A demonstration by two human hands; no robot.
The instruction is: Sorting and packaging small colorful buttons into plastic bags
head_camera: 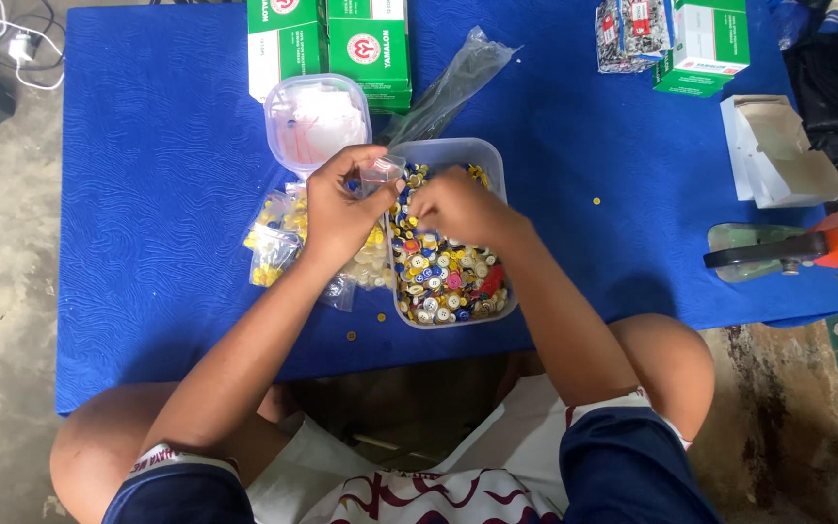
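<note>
Knees frame my view; my left hand (337,209) pinches a small clear bag (380,175), my right hand (458,206) closes its fingers on buttons inside the clear tub (497,170) on the blue mat (167,165).

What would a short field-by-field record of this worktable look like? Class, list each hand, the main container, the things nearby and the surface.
left hand: left hand holds a small clear bag in a closed grip
right hand: right hand reaches into the button tub, fingers among the buttons
main container: clear tub full of mixed coloured buttons
nearby: filled small bags, lidded tub, green boxes
surface: blue mat
</note>
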